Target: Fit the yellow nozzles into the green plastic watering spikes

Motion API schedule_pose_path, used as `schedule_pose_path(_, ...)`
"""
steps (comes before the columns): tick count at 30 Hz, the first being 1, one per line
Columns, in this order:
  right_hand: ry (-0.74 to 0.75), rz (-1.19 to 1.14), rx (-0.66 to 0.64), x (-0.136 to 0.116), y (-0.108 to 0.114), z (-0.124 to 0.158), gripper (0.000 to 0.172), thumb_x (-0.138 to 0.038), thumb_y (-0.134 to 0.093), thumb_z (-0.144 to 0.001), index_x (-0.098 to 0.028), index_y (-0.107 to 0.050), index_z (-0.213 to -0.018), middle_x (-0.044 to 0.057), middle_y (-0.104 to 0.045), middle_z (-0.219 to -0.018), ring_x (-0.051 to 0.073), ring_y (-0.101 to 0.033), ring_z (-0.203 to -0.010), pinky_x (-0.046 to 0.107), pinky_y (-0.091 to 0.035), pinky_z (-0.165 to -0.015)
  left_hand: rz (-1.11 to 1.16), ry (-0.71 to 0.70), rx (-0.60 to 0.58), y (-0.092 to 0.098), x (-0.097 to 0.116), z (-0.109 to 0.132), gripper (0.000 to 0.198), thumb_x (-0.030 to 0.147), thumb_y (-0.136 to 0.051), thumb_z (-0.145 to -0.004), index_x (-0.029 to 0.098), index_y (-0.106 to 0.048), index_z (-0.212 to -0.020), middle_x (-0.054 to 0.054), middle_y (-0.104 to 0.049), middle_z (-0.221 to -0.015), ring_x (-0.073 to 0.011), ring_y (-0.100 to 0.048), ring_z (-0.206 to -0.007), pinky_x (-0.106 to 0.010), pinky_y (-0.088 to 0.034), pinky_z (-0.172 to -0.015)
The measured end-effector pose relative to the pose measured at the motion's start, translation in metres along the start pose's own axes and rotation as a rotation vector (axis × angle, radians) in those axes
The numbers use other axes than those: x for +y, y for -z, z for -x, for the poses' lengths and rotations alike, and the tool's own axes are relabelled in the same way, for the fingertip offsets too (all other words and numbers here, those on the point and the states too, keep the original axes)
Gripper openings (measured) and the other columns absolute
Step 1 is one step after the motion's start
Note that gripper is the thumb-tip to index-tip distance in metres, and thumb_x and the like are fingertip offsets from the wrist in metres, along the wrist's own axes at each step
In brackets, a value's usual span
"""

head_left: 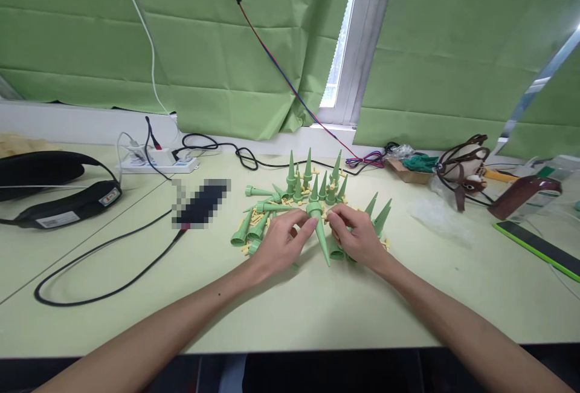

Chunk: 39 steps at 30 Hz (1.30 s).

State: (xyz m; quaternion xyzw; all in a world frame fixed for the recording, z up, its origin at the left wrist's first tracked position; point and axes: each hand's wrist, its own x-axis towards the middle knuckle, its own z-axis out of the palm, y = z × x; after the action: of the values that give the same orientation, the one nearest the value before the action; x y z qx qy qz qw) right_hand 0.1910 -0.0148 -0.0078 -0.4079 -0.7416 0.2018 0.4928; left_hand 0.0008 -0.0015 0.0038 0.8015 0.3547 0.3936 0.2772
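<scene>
Green plastic makes up the tapered spike [323, 245] held up over the counter [362, 314], between the two hands, its point slanting down toward the person. The left hand [284, 237] grasps it near its collar, between thumb and fingers; the right hand [357, 234] pinches at the collar's side, apparently on a small yellow piece [325, 214], though the fingers hide most of it. The step in hand looks like joining or adjusting that piece at the collar; which of the two, one still view cannot settle. The next move seems to call for a firm hold on the left and a small, well-aligned push or twist on the right. Just beyond the hands, finished-looking upright spikes [291, 170] stand in a cluster, while loose yellow pegs [259, 224] and lying spikes [272, 206] crowd beside the left hand. Farther out are a power strip [181, 165] on the left, and a green-edged phone [539, 249] and brownish-red bottle [524, 198] on the right.
</scene>
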Motion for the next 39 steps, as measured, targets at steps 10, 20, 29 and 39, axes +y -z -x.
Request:
schedule_pose_path(10, 0.001, -0.005, -0.034, 0.002, 0.001, 0.000, 0.026, -0.037, -0.043, -0.100, -0.021, -0.052, -0.082, -0.005, -0.045, -0.054, 0.010, -0.040, -0.047, 0.025, -0.035, -0.050, 0.035, -0.038, 0.036, 0.001, -0.002, 0.000, 0.029, 0.043, -0.055, -0.092, 0.017, -0.055, -0.080, -0.001, -0.050, -0.081, -0.0121, -0.056, -0.074, -0.020, -0.048, -0.053)
schedule_pose_path(20, 0.000, 0.009, -0.049, 0.000, 0.001, 0.000, 0.031, -0.036, -0.042, -0.100, -0.021, -0.046, -0.073, -0.005, -0.044, -0.051, 0.011, -0.039, -0.047, 0.025, -0.034, -0.050, 0.033, -0.165, 0.077, 0.001, -0.006, 0.001, 0.017, 0.033, -0.061, -0.089, 0.020, -0.065, -0.101, -0.004, -0.056, -0.097, -0.0101, -0.054, -0.072, -0.018, -0.051, -0.052)
schedule_pose_path(29, 0.030, 0.100, -0.038, -0.004, 0.001, -0.002, 0.041, -0.035, -0.040, -0.099, -0.020, -0.037, -0.061, -0.004, -0.040, -0.050, 0.010, -0.036, -0.047, 0.025, -0.029, -0.050, -0.109, -0.291, 0.107, 0.000, -0.010, 0.003, 0.023, 0.016, -0.054, -0.090, 0.023, -0.066, -0.109, -0.004, -0.058, -0.098, -0.0099, -0.055, -0.072, -0.020, -0.050, -0.055)
schedule_pose_path(39, 0.034, 0.124, -0.009, -0.003, 0.000, -0.002, 0.042, -0.034, -0.040, -0.098, -0.020, -0.034, -0.059, -0.005, -0.037, -0.050, 0.009, -0.032, -0.047, 0.026, -0.027, -0.049, -0.119, -0.319, 0.102, -0.002, -0.011, 0.003, 0.032, 0.007, -0.052, -0.088, 0.024, -0.063, -0.112, -0.003, -0.057, -0.100, -0.0074, -0.053, -0.068, -0.019, -0.047, -0.056)
